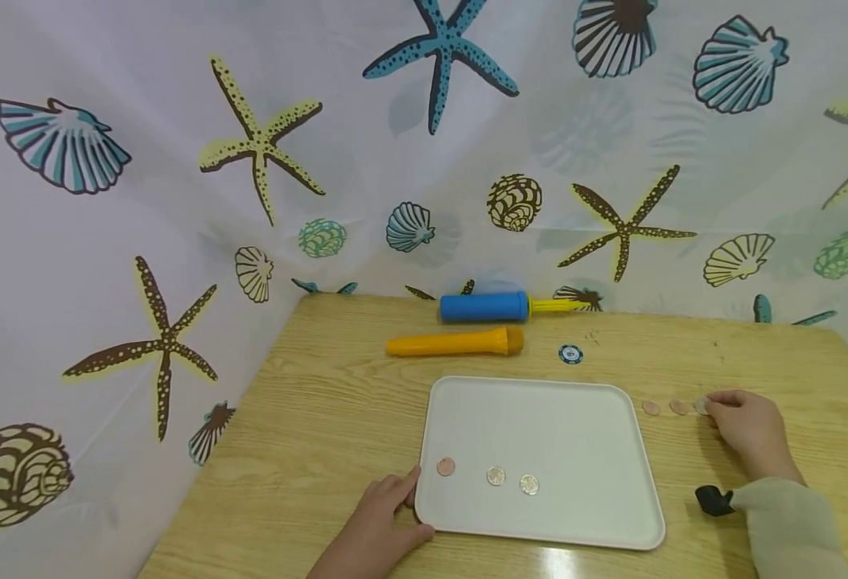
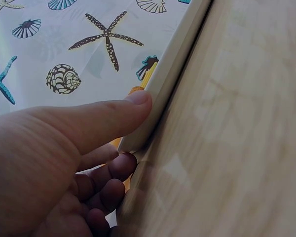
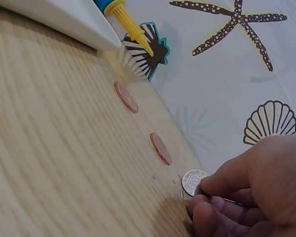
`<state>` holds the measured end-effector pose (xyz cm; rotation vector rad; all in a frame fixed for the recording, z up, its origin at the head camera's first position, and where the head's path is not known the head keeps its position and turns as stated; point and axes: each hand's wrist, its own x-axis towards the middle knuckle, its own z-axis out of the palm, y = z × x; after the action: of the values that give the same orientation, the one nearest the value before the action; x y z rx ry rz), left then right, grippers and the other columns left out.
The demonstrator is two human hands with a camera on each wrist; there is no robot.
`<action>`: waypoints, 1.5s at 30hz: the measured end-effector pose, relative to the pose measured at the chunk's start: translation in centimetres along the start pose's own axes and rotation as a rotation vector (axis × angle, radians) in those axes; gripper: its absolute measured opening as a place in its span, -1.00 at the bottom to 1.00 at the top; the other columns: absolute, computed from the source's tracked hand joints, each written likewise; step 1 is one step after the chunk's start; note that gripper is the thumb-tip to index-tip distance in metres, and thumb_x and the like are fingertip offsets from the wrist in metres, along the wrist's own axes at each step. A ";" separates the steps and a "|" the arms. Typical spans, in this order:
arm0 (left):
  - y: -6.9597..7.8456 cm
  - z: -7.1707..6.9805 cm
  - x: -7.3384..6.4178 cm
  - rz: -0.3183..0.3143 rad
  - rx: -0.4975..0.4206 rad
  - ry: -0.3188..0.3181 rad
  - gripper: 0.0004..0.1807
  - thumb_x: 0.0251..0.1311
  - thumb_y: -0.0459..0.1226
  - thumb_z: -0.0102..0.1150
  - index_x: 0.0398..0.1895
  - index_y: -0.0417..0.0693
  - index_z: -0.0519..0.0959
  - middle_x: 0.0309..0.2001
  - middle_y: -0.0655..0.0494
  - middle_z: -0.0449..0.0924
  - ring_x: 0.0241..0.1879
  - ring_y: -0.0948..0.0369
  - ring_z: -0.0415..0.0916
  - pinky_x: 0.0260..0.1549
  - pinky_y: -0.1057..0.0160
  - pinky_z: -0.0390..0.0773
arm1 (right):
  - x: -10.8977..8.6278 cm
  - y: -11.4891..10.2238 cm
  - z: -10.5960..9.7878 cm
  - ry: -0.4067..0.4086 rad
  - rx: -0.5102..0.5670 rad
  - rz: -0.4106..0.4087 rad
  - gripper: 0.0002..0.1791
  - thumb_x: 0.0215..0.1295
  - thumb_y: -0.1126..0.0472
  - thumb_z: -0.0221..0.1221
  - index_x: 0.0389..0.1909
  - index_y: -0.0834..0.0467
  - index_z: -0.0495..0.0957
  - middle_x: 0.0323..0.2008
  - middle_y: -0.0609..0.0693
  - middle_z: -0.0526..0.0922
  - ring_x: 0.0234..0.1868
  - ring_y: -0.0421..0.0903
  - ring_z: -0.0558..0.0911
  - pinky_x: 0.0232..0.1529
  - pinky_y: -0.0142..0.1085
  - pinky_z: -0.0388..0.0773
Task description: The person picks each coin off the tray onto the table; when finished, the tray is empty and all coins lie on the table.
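Observation:
Between its thumb and fingertips my right hand (image 1: 753, 426) pinches a silver coin (image 3: 194, 181), held at the tabletop right of the tray. Two copper coins, one nearer the tray (image 1: 651, 408) and one nearer the hand (image 1: 679, 407), lie in line with it. My left hand (image 1: 376, 527) grips the front left corner of the white tray (image 1: 576, 434), thumb along its front rim and fingers curled at the left side. Inside the tray lie a copper coin (image 1: 446, 466) and two silver coins, a left one (image 1: 496, 476) and a right one (image 1: 528, 485).
Behind the tray lie an orange toy microphone (image 1: 453, 344) and a blue hand pump (image 1: 483, 307) with a yellow nozzle. A blue and white poker chip (image 1: 571, 354) is to their right. A patterned curtain (image 1: 366, 177) borders the wooden table (image 1: 323, 410).

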<state>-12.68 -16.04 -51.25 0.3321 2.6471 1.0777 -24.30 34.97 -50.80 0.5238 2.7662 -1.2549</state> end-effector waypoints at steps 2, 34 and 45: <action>0.0 0.0 0.0 -0.005 -0.003 -0.003 -0.07 0.19 0.02 0.40 0.51 -0.24 0.25 -0.10 0.25 0.40 0.00 0.15 0.27 0.12 -0.07 0.40 | -0.1 0.2 -0.2 -0.002 0.029 0.017 -0.49 0.52 0.12 0.05 0.22 0.48 0.45 -0.21 0.21 0.69 -0.43 -0.21 0.64 -0.43 -0.33 0.61; 0.3 0.0 -0.1 -0.031 -0.016 -0.001 -0.07 0.20 0.00 0.39 0.51 -0.25 0.23 -0.10 0.24 0.40 0.02 0.14 0.26 0.17 -0.13 0.38 | -1.7 -0.2 0.3 0.019 0.206 0.008 -0.31 0.51 -0.17 0.01 0.32 0.34 0.44 -0.25 0.01 0.67 -0.40 -0.20 0.61 -0.41 -0.32 0.60; -0.2 0.2 0.1 -0.040 0.003 -0.008 -0.06 0.20 0.04 0.39 0.53 -0.20 0.22 -0.10 0.25 0.39 -0.01 0.16 0.26 0.15 -0.09 0.40 | -3.5 -4.8 2.1 -0.241 0.170 -0.144 -0.39 0.50 -0.10 0.12 0.27 0.33 0.51 -0.14 0.11 0.69 -0.24 -0.06 0.62 -0.26 -0.24 0.62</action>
<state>-12.72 -16.05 -51.49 0.2823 2.6366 1.0580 -22.76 29.44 -48.06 0.1694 2.5500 -1.4841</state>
